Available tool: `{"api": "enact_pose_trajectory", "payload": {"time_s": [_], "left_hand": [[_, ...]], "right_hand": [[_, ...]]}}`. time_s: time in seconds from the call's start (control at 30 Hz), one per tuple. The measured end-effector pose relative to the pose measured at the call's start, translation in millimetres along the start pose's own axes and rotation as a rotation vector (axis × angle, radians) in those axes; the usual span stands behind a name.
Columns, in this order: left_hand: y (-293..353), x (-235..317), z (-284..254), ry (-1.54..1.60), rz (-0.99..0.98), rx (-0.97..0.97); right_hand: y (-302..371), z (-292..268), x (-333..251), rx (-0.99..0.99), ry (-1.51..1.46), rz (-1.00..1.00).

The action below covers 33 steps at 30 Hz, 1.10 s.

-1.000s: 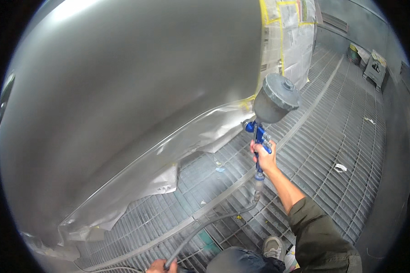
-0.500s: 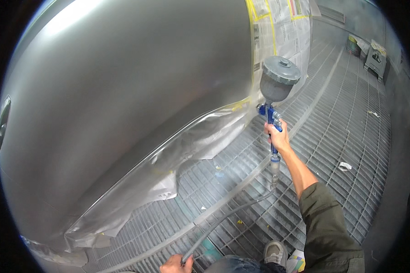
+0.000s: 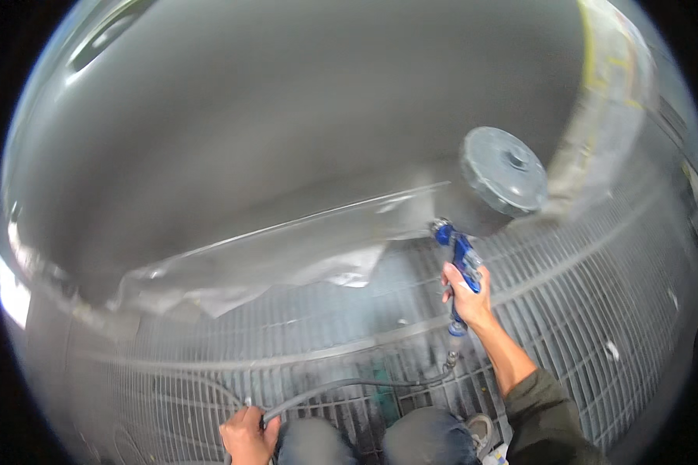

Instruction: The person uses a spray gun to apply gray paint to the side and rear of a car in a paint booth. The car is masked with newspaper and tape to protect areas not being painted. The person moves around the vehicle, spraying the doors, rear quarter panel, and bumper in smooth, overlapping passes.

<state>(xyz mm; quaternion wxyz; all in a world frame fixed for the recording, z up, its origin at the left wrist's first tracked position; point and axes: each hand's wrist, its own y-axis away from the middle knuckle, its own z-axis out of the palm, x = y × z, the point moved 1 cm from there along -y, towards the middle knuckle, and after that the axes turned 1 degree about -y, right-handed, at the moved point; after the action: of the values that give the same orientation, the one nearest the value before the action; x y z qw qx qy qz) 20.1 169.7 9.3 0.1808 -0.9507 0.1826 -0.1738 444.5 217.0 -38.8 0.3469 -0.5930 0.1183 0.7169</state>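
My right hand (image 3: 470, 301) is wrapped round the handle of a blue spray gun (image 3: 467, 260). On top of the gun sits a round grey paint cup (image 3: 512, 172) with a lid, leaning to the right. The nozzle points toward the lower edge of a grey car body panel (image 3: 287, 116), apart from it. From the gun's base an air hose (image 3: 341, 384) runs left in a curve to my left hand (image 3: 248, 435), whose fingers close around it beside my left knee. Whether the trigger is pulled is hard to tell.
Wrinkled masking sheet (image 3: 287, 260) hangs along the panel's lower edge. Masking paper with yellow tape (image 3: 609, 116) covers the area right of the panel. Metal floor grating (image 3: 551, 310) lies below, with scraps on it. My shoe (image 3: 481, 434) shows at the bottom.
My view has turned, so the panel now spreads further right and its lower edge looks flatter. The spray gun sits lower in view, its cup more tilted. My left hand has shifted left with the hose.
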Motion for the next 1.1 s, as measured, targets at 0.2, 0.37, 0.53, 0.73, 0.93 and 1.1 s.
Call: {"api": "enact_pose_trajectory", "payload": {"time_s": [0.2, 0.37, 0.53, 0.73, 0.93, 1.1], "left_hand": [[34.8, -64.0, -53.7, -0.084, -0.129, 0.098], [51.7, -109.3, -89.7, -0.114, -0.292, 0.171], [73.3, -146.2, -109.9, -0.165, -0.399, 0.286], [74.5, -147.5, -126.3, -0.113, -0.361, 0.163], [43.2, -102.6, -110.4, -0.047, -0.243, 0.074], [17.1, -44.4, -76.2, 0.016, -0.079, -0.023]], "right_hand": [[38.2, 118.6, -2.8, -0.236, 0.087, 0.096], [46.8, 219.8, 24.1, -0.432, 0.158, 0.173], [58.3, 314.0, 23.1, -0.620, 0.119, 0.087], [55.4, 340.3, -18.7, -0.735, 0.075, 0.084], [22.6, 239.6, -44.1, -0.457, 0.084, 0.057], [-11.6, 124.2, -67.8, -0.302, 0.189, 0.032]]}}
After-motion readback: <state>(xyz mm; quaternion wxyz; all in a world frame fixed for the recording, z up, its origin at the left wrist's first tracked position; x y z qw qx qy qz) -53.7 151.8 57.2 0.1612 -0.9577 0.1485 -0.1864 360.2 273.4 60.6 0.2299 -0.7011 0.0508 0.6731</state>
